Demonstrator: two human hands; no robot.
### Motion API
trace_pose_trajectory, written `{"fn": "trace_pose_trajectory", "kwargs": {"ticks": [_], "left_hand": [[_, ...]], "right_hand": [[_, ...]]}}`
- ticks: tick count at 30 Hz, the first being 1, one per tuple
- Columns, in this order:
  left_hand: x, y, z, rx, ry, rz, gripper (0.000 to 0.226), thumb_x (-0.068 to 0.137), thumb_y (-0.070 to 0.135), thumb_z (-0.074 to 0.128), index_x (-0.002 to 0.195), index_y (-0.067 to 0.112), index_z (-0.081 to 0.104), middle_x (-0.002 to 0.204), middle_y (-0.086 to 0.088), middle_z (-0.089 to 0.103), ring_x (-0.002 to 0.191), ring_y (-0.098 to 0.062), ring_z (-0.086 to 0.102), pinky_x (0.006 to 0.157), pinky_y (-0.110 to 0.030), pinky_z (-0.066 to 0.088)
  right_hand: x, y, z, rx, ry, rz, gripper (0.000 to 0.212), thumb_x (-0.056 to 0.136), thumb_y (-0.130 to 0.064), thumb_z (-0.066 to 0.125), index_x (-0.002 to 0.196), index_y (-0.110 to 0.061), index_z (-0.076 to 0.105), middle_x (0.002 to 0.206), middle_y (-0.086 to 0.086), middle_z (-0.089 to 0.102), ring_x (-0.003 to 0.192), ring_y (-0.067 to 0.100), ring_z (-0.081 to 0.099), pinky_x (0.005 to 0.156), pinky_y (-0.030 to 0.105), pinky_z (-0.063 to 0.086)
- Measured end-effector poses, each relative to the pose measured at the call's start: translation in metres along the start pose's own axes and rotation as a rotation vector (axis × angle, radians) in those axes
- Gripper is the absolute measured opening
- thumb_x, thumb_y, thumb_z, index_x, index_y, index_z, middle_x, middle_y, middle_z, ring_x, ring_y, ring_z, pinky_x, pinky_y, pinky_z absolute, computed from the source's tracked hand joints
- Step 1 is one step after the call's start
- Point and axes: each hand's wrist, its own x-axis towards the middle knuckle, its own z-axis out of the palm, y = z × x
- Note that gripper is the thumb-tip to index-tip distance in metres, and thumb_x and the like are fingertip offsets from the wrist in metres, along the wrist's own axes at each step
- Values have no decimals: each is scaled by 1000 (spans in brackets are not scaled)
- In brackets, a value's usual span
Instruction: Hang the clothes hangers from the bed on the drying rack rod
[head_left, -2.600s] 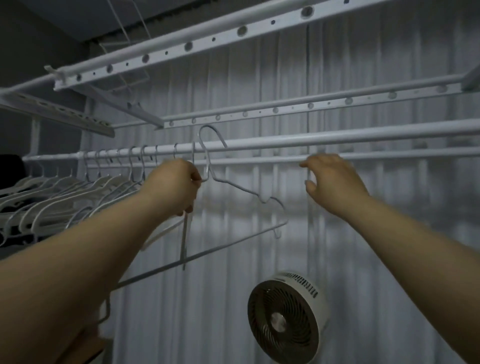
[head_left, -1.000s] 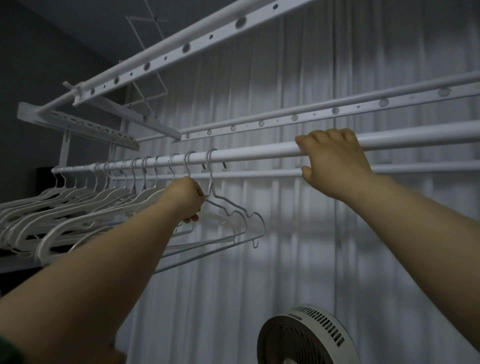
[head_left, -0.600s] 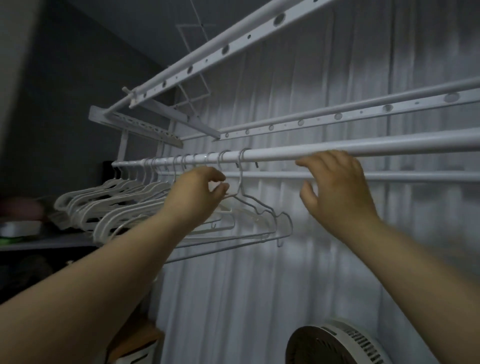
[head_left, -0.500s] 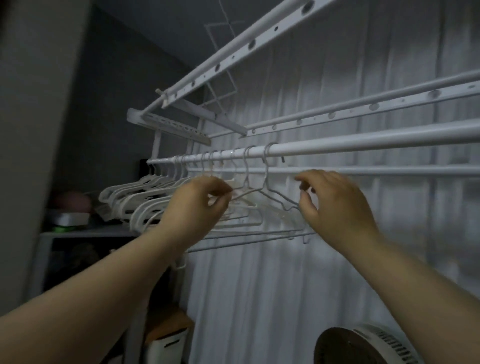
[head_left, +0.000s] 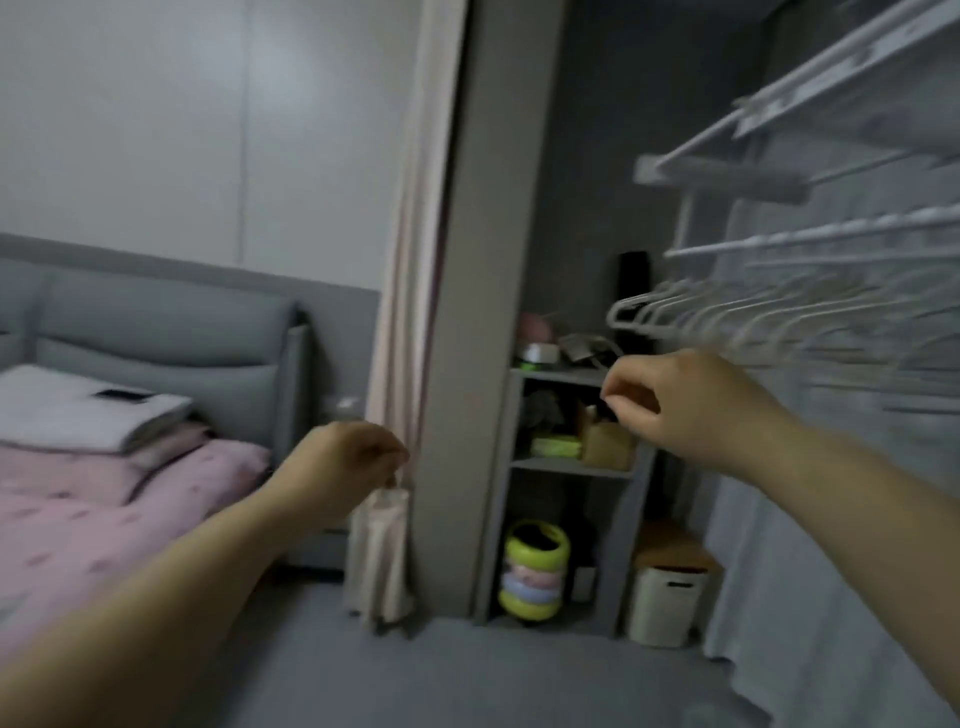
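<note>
Both left hand (head_left: 347, 461) and right hand (head_left: 675, 401) are loose and empty; next, I think, grab a hanger off the bed (head_left: 93, 519).

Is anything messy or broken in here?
Nothing stands out. The hangers hang in a tidy row on the rod, and the blanket lies folded on the bed. The picture is blurry, so small things are hard to tell.

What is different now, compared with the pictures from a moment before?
Both hands let go: the left hand released the white clothes hangers, the right hand left the white drying rack rod; both dropped lower, holding nothing. The view turned left toward the pink bed. The hangers stay on the rod.
</note>
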Motion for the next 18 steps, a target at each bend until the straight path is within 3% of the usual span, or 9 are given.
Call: {"fn": "trace_pose_trajectory", "kwargs": {"ticks": [3, 5, 7, 8, 11, 15, 18], "left_hand": [[-62, -101, -64, 74, 17, -203, 26, 84, 19, 59, 58, 23, 63, 51, 14, 62, 54, 15, 55, 58, -8, 38], [-109, -165, -103, 159, 5, -418, 18, 89, 12, 55, 80, 13, 70, 77, -5, 69, 70, 2, 61, 70, -17, 42], [-155, -221, -134, 201, 12, -605, 19, 91, 12, 52, 94, 6, 70, 86, -8, 68, 89, -21, 64, 74, -24, 41], [-176, -247, -148, 213, 23, -678, 20, 91, 13, 52, 96, 5, 70, 87, -8, 68, 91, -23, 63, 73, -24, 40], [-233, -304, -181, 259, 58, -852, 21, 92, 17, 51, 100, 8, 69, 100, -9, 70, 95, -22, 63, 76, -24, 41], [-300, -364, -213, 290, 117, -1079, 24, 93, 18, 49, 105, 9, 67, 110, -6, 67, 101, -23, 61, 77, -25, 43], [-341, -403, -227, 324, 149, -1222, 24, 94, 21, 48, 108, 12, 66, 115, -6, 66, 103, -21, 59, 81, -24, 42]], "right_hand": [[35, -87, 41, -38, -122, -79, 24, 93, -29, 46, 111, -20, 59, 113, 5, 65, 104, 25, 59, 73, 28, 40], [57, -145, 73, -6, -196, -137, 24, 93, -28, 45, 111, -18, 58, 114, 6, 65, 104, 24, 58, 74, 29, 41], [75, -201, 109, 50, -254, -185, 25, 94, -26, 45, 112, -16, 59, 116, 6, 64, 107, 24, 57, 77, 27, 39], [83, -229, 128, 92, -274, -212, 25, 94, -24, 46, 112, -15, 59, 117, 5, 64, 108, 23, 57, 77, 25, 37], [104, -308, 190, 213, -388, -276, 23, 92, -23, 47, 109, -16, 61, 116, 5, 65, 106, 23, 59, 85, 28, 41], [120, -410, 263, 340, -588, -377, 14, 92, -22, 48, 98, -22, 61, 110, 2, 65, 96, 18, 58, 82, 27, 43], [131, -478, 316, 395, -695, -430, 18, 90, -21, 51, 102, -17, 64, 109, 1, 66, 99, 18, 59, 82, 26, 44]]}}
